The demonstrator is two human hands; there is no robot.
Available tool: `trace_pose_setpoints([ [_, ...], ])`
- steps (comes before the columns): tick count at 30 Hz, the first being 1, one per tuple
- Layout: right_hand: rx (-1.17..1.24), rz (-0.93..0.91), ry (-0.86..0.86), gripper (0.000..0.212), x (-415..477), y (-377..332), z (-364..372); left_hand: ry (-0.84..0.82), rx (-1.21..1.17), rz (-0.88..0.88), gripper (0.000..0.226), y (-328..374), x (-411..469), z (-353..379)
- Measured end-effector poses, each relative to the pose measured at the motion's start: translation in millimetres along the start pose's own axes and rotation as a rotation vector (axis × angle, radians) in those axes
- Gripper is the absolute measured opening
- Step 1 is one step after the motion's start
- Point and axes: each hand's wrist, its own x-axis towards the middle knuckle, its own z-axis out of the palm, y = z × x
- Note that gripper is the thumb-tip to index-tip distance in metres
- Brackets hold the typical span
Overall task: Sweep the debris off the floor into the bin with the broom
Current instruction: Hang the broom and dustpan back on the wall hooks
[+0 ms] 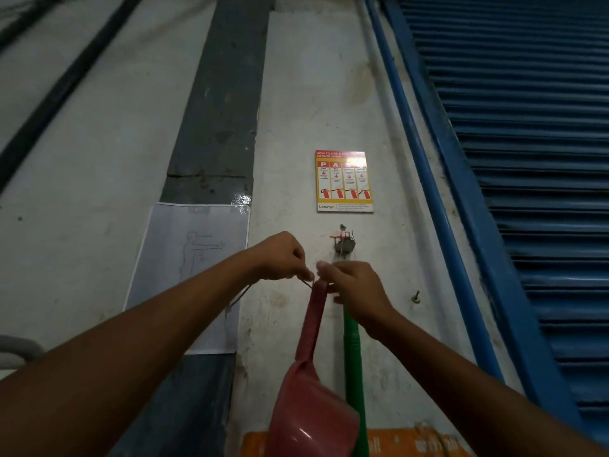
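Observation:
I am facing a white wall. A red plastic dustpan (pixel 309 404) hangs down from its long handle, whose top is between my hands. My left hand (pixel 280 255) pinches a thin string or wire loop at the top of that handle. My right hand (pixel 354 291) grips the handle's top and is also closed around the green broom handle (pixel 354 364), which runs straight down beside the dustpan. Just above my hands a small wall hook (pixel 344 242) sticks out. No floor, debris or bin is in view.
A fire-extinguisher instruction poster (pixel 344 181) hangs above the hook. A white paper sheet with a drawn figure (pixel 188 275) is taped on a grey pillar to the left. A blue roller shutter (pixel 527 192) fills the right. An orange object (pixel 412 443) lies at the bottom.

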Motion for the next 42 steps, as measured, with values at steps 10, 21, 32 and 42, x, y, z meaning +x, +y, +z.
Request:
trace_pose_setpoints([
  [10, -0.006, 0.291, -0.117, 0.01, 16.6, 18.4, -14.1, -0.04, -0.045, -0.042, 0.019, -12.8, 19.1, -20.3],
  [21, 0.293, 0.539, -0.165, 0.007, 70.9, 10.3, -72.9, -0.013, -0.899, -0.139, 0.022, -0.7, 63.4, -16.6],
  [32, 0.323, 0.362, 0.02, 0.02, 133.1, 45.3, -76.9, 0.348, -0.663, -0.111, 0.017, 16.1, 137.1, 37.1],
  [42, 0.044, 0.346, 0.153, 0.022, 139.7, 98.3, -48.2, 0.365, -0.58, -0.135, 0.014, -12.4, 136.1, 82.5],
])
